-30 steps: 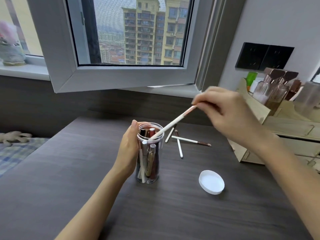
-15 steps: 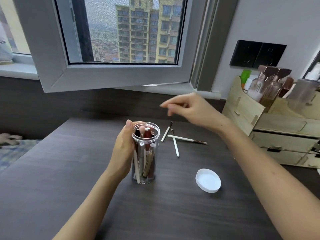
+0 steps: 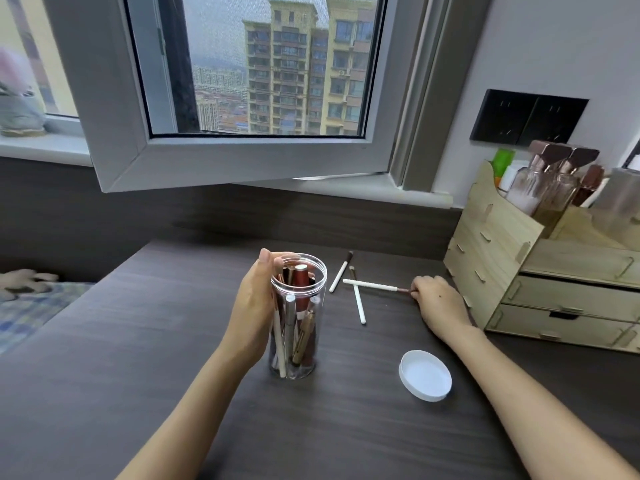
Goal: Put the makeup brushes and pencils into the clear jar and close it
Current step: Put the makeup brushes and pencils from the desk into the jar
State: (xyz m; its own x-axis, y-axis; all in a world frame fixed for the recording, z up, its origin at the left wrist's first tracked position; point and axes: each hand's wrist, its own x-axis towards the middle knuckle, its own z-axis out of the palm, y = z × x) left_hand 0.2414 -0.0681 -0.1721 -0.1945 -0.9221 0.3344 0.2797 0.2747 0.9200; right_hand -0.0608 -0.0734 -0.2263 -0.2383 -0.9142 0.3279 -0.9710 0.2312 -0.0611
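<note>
The left hand (image 3: 254, 306) is wrapping around the upright clear jar (image 3: 298, 313), already holding brushes and pencils, mid-desk (image 3: 138, 375). Three white-handled brushes (image 3: 356, 301) are lying toward the far edge. The right hand (image 3: 438, 303) is pinching one's tip. The white lid (image 3: 425, 374) is resting nearer the right edge.

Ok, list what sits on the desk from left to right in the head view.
Left hand → jar → loose brushes → right hand → organiser. The lid lies nearer, below the right hand, so it is left out of the order.
</note>
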